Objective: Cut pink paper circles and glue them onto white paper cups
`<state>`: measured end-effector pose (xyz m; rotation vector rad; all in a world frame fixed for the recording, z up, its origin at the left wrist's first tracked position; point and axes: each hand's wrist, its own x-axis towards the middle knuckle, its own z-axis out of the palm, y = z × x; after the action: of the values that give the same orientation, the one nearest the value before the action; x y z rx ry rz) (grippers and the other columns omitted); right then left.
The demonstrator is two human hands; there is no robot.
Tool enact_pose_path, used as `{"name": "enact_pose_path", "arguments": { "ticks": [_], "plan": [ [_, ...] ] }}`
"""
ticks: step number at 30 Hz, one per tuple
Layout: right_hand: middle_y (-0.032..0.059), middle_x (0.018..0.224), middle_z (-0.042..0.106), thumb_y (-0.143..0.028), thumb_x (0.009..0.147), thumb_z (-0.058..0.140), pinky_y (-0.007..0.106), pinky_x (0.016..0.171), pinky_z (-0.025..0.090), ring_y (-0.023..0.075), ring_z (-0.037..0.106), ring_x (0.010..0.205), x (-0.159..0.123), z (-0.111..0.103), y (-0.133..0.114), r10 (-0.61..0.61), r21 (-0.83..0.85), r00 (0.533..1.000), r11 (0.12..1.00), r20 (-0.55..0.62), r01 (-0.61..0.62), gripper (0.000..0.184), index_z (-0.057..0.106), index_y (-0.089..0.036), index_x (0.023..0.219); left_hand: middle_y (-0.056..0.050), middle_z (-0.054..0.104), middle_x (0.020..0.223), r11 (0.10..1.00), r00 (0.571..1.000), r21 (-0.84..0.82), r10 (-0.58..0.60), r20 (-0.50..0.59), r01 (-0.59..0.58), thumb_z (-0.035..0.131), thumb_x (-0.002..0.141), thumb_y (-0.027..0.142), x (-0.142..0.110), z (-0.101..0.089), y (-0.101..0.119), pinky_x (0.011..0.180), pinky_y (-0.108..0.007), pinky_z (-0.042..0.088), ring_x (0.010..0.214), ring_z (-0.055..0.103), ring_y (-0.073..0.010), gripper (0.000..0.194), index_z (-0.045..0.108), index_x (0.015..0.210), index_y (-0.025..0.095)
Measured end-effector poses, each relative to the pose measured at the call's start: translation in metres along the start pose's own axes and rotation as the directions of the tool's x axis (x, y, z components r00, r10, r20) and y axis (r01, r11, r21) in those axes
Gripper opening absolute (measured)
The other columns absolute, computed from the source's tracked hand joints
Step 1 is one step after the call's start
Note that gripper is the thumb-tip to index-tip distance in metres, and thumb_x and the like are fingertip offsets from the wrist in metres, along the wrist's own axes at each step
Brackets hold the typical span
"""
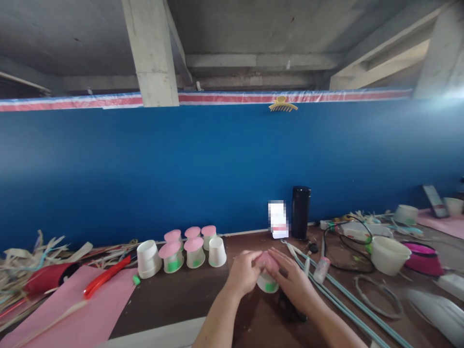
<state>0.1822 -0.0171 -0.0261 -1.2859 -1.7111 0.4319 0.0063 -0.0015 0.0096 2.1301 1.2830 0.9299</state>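
Directly in front of me stands an upside-down white paper cup [268, 285] with a green patch on its side. A pink paper piece [267, 262] covers its top. My left hand [243, 271] presses the paper from the left, and my right hand [293, 279] cups it from the right; both have fingers bent around the top. Part of the cup is hidden behind my fingers. To the left, several pink-topped cups [173, 261] stand in a group beside a bare white cup [217, 252] and a stack of white cups [149, 261].
A phone [278, 220] and black bottle [300, 212] stand against the blue wall [217, 159]. Leftward lie pink paper [112, 299], a red-handled tool [107, 276] and loose strips [21, 270]. Rightward are pale cords [348, 304], a black cable [348, 268] and a white tub [389, 256].
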Motion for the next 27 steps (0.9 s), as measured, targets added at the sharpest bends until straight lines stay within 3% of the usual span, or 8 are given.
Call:
{"name": "enact_pose_path", "arguments": {
  "ticks": [6,11,16,22,27],
  "plan": [
    [0.0076,0.128,0.059,-0.048,0.086,0.046,0.042,0.101,0.042,0.0236,0.053,0.119,0.005,-0.007,0.000,0.120,0.136,0.992,0.984,-0.040,-0.114,0.046,0.057,-0.024,0.124,-0.005,0.064,0.115,1.000,1.000,0.030,-0.002,0.008,0.002,0.051,0.083,0.039,0.000,-0.002,0.004,0.097,-0.031,0.039,0.107,0.056,-0.0219,0.039,0.062,0.116,0.024],
    [0.0079,0.127,0.060,-0.048,0.081,0.054,0.043,0.105,0.038,0.0253,0.051,0.121,0.004,-0.005,0.004,0.125,0.130,0.992,0.984,-0.017,-0.121,0.043,0.066,-0.022,0.112,-0.005,0.063,0.117,1.000,1.000,0.017,-0.009,-0.007,0.009,0.049,0.084,0.042,-0.001,0.000,0.002,0.098,-0.030,0.039,0.109,0.055,-0.0214,0.039,0.062,0.117,0.025],
    [0.0085,0.127,0.060,-0.047,0.082,0.053,0.043,0.106,0.037,0.0250,0.050,0.121,0.004,-0.002,0.007,0.135,0.132,0.991,0.982,0.006,-0.134,0.043,0.065,-0.020,0.113,-0.005,0.064,0.115,1.000,1.000,0.008,0.004,-0.027,-0.004,0.047,0.084,0.043,-0.001,0.002,-0.001,0.096,-0.029,0.040,0.107,0.056,-0.0203,0.039,0.063,0.116,0.025],
    [0.0070,0.124,0.063,-0.048,0.082,0.054,0.041,0.102,0.042,0.0250,0.054,0.117,0.004,-0.001,0.010,0.151,0.163,0.988,0.975,0.022,-0.153,0.044,0.064,-0.021,0.114,-0.003,0.063,0.116,1.000,1.000,0.021,-0.014,-0.016,0.015,0.049,0.083,0.041,-0.001,0.002,0.000,0.096,-0.028,0.040,0.108,0.056,-0.0204,0.038,0.062,0.116,0.027],
    [0.0078,0.118,0.066,-0.049,0.079,0.056,0.041,0.093,0.049,0.0273,0.060,0.109,0.005,-0.004,0.009,0.196,0.210,0.979,0.961,-0.057,-0.180,0.046,0.064,-0.021,0.115,-0.006,0.061,0.119,0.999,0.999,-0.023,-0.039,-0.016,0.039,0.051,0.082,0.047,-0.002,0.001,0.001,0.098,-0.030,0.038,0.111,0.055,-0.0221,0.044,0.061,0.118,0.024]
  ]
}}
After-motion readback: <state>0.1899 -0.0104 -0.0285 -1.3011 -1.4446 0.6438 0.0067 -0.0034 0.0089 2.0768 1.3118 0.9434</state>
